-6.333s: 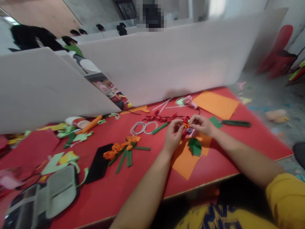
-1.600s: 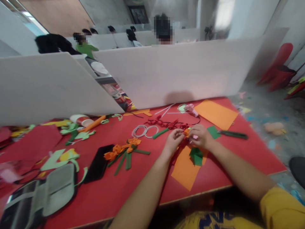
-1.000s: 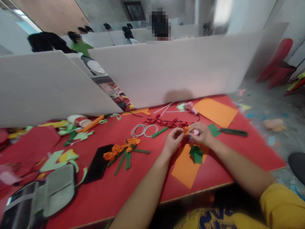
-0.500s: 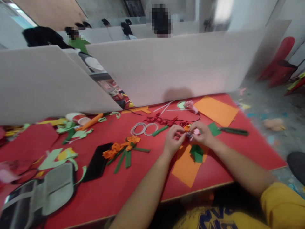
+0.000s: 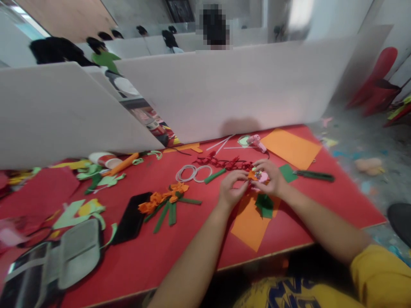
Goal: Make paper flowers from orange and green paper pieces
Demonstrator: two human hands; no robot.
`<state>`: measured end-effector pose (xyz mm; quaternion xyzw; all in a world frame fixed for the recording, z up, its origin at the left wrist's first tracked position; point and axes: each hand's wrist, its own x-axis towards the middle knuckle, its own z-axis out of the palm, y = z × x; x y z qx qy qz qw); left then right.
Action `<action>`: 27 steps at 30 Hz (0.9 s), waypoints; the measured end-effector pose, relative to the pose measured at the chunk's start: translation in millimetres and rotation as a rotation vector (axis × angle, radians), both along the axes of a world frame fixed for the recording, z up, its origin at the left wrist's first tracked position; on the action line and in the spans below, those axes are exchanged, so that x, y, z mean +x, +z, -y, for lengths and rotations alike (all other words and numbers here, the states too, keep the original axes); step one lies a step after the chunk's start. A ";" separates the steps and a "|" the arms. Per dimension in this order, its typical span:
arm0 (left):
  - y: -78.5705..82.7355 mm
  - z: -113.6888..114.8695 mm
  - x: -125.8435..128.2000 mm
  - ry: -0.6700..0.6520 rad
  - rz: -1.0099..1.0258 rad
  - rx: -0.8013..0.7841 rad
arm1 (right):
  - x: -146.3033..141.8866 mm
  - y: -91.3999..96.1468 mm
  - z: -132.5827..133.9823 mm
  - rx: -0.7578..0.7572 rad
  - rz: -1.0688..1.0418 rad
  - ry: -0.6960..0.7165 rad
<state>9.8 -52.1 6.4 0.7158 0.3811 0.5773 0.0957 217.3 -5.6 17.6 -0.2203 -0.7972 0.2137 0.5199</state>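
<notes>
Both my hands meet over the red table (image 5: pixel 199 252). My left hand (image 5: pixel 231 188) and my right hand (image 5: pixel 269 177) are closed in a pinch on a small orange paper flower (image 5: pixel 253 175) with a pink piece beside it. Under them lies an orange paper sheet (image 5: pixel 248 222) with a folded green paper piece (image 5: pixel 265 205) on it. A red paper garland (image 5: pixel 224 162) lies just beyond my fingers.
Finished orange paper flowers with green stems (image 5: pixel 165 203) lie left of my hands, beside a black phone (image 5: pixel 130 218). White rings (image 5: pixel 192 173), a pink glue gun (image 5: pixel 257 142), another orange sheet (image 5: pixel 290 147) and a dark cutter (image 5: pixel 314 175) lie around. White partitions (image 5: pixel 231 94) stand behind.
My hands stay together on the small flower, with the fingers shifting slightly around it. The view wobbles a little; nothing else on the table has moved.
</notes>
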 end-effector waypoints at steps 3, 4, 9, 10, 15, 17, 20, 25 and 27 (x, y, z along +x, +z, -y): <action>-2.9 -0.4 0.1 -0.056 -0.003 -0.024 | -0.3 0.0 -0.1 -0.059 0.050 0.072; -4.2 -0.4 0.0 -0.070 0.010 -0.046 | -0.2 -0.4 -0.5 -0.071 0.066 0.096; -11.6 -1.7 -2.2 -0.118 0.141 -0.218 | 2.0 -2.7 -4.8 -0.104 0.057 0.110; -12.6 -2.1 -2.8 -0.132 0.159 -0.242 | 2.7 -2.5 -5.5 -0.112 0.056 0.116; -14.3 -4.2 -4.9 -0.218 0.189 -0.270 | 6.7 1.9 -5.7 -0.162 0.067 0.175; -14.6 -4.7 -5.1 -0.216 0.197 -0.284 | 7.5 2.8 -5.5 -0.159 0.053 0.185; -15.4 -5.2 -4.7 -0.177 0.219 -0.324 | 7.0 0.8 -6.0 -0.109 0.026 0.148; -15.7 -4.9 -2.7 -0.087 0.248 -0.379 | 4.2 -3.2 -5.0 -0.065 0.004 0.043; -15.4 -4.3 -2.0 -0.071 0.239 -0.377 | 3.0 -2.1 -3.0 -0.070 0.007 0.036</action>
